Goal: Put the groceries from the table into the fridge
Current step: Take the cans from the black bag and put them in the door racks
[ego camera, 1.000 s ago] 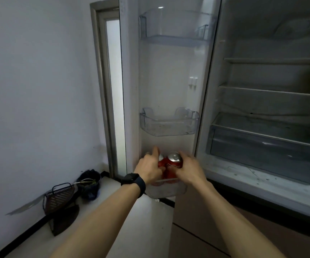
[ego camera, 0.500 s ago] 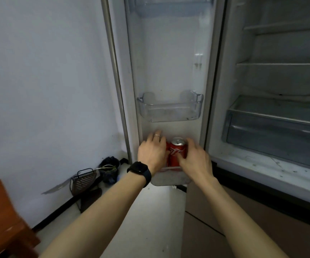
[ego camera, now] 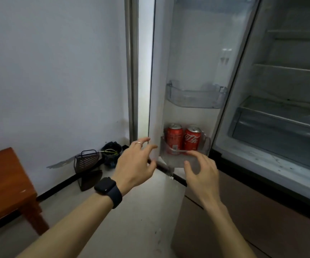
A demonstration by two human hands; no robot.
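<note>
Two red aluminium cola cans [ego camera: 183, 139] stand in the fridge door's lowest clear bin [ego camera: 204, 146]; both hands, left hand [ego camera: 134, 162] and right hand [ego camera: 201, 171], hover empty and unclenched just below it, first groceries stowed.

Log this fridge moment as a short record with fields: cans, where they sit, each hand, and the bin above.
cans: two red cola cans, upright, side by side
location: lowest door bin of the open fridge door
left hand: open, apart from the cans, smartwatch on wrist
right hand: open, in front of the bin, holding nothing
middle door bin: empty
</note>
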